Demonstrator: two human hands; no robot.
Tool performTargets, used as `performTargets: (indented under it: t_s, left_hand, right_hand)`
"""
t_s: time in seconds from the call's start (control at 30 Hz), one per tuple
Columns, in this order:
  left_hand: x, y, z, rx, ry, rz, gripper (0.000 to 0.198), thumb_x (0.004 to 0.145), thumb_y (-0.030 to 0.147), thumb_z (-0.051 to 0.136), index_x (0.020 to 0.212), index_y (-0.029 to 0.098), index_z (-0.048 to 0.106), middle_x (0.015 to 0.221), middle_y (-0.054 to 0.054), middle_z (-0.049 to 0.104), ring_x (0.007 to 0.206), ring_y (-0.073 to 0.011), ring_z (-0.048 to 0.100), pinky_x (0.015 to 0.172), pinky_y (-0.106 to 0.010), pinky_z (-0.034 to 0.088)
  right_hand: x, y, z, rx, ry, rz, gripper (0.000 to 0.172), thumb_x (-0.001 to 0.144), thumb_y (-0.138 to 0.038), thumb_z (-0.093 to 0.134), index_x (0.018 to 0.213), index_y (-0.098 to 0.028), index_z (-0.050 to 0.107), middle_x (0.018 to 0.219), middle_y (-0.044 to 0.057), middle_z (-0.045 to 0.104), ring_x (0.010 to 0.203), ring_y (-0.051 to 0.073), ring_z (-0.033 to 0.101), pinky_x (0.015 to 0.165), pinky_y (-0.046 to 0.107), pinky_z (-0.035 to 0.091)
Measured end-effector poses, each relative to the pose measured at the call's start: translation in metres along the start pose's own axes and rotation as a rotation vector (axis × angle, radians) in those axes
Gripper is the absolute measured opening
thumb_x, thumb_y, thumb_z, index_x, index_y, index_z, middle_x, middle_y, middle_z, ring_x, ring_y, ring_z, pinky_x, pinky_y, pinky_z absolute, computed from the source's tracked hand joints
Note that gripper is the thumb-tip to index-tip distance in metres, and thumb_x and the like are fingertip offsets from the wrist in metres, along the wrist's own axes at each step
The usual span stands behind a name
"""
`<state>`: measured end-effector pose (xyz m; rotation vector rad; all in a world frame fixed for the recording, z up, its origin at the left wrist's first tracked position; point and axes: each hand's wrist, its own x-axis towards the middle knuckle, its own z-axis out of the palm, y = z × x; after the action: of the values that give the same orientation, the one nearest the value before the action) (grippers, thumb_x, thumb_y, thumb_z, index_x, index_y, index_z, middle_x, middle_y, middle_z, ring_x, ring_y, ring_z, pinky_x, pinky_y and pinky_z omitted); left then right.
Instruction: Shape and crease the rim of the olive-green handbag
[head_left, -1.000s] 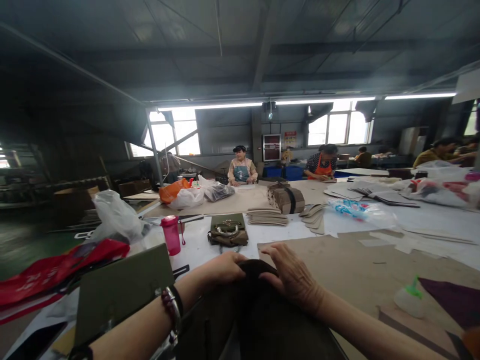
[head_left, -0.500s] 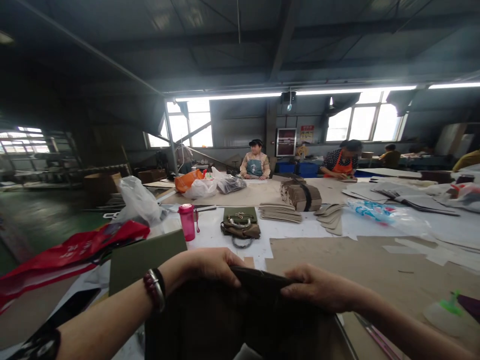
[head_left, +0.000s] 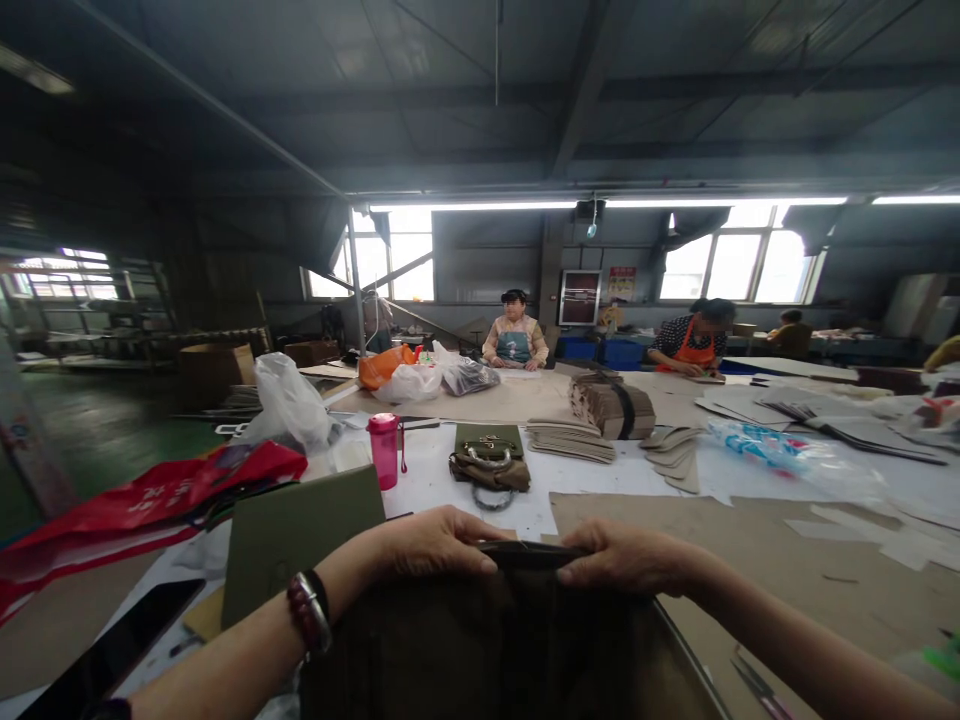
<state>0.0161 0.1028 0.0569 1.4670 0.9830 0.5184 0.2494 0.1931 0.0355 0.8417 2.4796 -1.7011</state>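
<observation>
Close in front of me is a dark brown bag (head_left: 480, 640), its inside in deep shadow. My left hand (head_left: 439, 545) pinches the far rim left of the middle, thumb on the near side and fingers over the top. A short way to the right, my right hand (head_left: 619, 560) grips the same rim in a similar way. Between the two hands the edge runs nearly straight. Beyond it on the table lies a small olive handbag (head_left: 491, 465) with wrapped ring handles. An olive panel (head_left: 300, 535) rests beside my left forearm.
A pink bottle (head_left: 384, 455) stands left of the handbag. Stacked grey-brown pieces (head_left: 571, 440) and a strapped bundle (head_left: 604, 405) lie beyond. Left are a red bag (head_left: 157, 500) and a phone (head_left: 112, 650); scissors (head_left: 757, 680) lie right. Two people work across the table.
My view has tilted slightly, so the table sits lower and a little further right. Both hands keep hold of the bag's rim, which now looks straighter between them.
</observation>
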Motion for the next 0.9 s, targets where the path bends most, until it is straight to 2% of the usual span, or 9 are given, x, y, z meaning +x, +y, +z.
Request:
performTargets:
  t_s: [0.1, 0.23, 0.43, 0.53, 0.73, 0.9]
  left_hand:
    - [0.006, 0.004, 0.0, 0.163, 0.004, 0.044, 0.038, 0.07, 0.024, 0.055, 0.108, 0.019, 0.055, 0.102, 0.001, 0.06, 0.092, -0.0173, 0.053, 0.084, -0.025, 0.038]
    - [0.013, 0.008, 0.002, 0.392, 0.066, 0.023, 0.034, 0.071, 0.02, 0.049, 0.104, 0.022, 0.057, 0.096, 0.004, 0.062, 0.088, -0.0176, 0.054, 0.079, -0.023, 0.04]
    - [0.021, 0.006, 0.004, 0.512, 0.115, 0.135, 0.036, 0.073, 0.028, 0.05, 0.109, 0.022, 0.054, 0.1, 0.005, 0.06, 0.088, -0.0158, 0.052, 0.08, -0.019, 0.037]
    - [0.025, 0.004, 0.002, 0.564, 0.117, 0.137, 0.032, 0.076, 0.03, 0.047, 0.106, 0.023, 0.057, 0.097, 0.004, 0.062, 0.086, -0.0156, 0.053, 0.079, -0.019, 0.037]
    - [0.034, 0.004, -0.006, 0.47, 0.06, 0.079, 0.031, 0.076, 0.033, 0.048, 0.1, 0.018, 0.06, 0.094, 0.001, 0.063, 0.085, -0.0153, 0.054, 0.078, -0.019, 0.039]
    - [0.039, 0.003, -0.013, 0.347, 0.019, 0.022, 0.029, 0.073, 0.031, 0.052, 0.094, 0.015, 0.063, 0.084, -0.001, 0.064, 0.073, -0.0129, 0.054, 0.07, -0.019, 0.04]
  right_hand:
    - [0.001, 0.003, -0.002, -0.006, 0.012, 0.022, 0.033, 0.066, -0.043, 0.06, 0.072, -0.011, 0.055, 0.055, -0.004, 0.04, 0.045, 0.004, 0.03, 0.038, 0.015, 0.021]
    - [-0.001, 0.003, -0.003, -0.009, 0.025, 0.046, 0.035, 0.065, -0.044, 0.06, 0.075, -0.011, 0.056, 0.055, -0.004, 0.041, 0.046, 0.004, 0.031, 0.038, 0.014, 0.022]
    - [-0.003, 0.001, -0.004, -0.003, 0.015, 0.044, 0.032, 0.067, -0.041, 0.059, 0.075, -0.01, 0.055, 0.054, -0.004, 0.04, 0.044, 0.004, 0.031, 0.037, 0.015, 0.021]
    - [-0.001, 0.003, -0.006, -0.024, 0.01, 0.024, 0.031, 0.068, -0.041, 0.058, 0.074, -0.011, 0.055, 0.055, -0.004, 0.039, 0.045, 0.004, 0.03, 0.038, 0.015, 0.02]
    - [0.0, 0.006, -0.009, -0.017, 0.001, 0.012, 0.029, 0.069, -0.04, 0.058, 0.071, -0.011, 0.053, 0.054, -0.005, 0.037, 0.045, 0.004, 0.028, 0.038, 0.015, 0.02]
    - [0.0, 0.007, -0.011, 0.028, -0.026, 0.022, 0.032, 0.067, -0.042, 0.059, 0.074, -0.011, 0.054, 0.056, -0.004, 0.04, 0.047, 0.005, 0.032, 0.04, 0.015, 0.023]
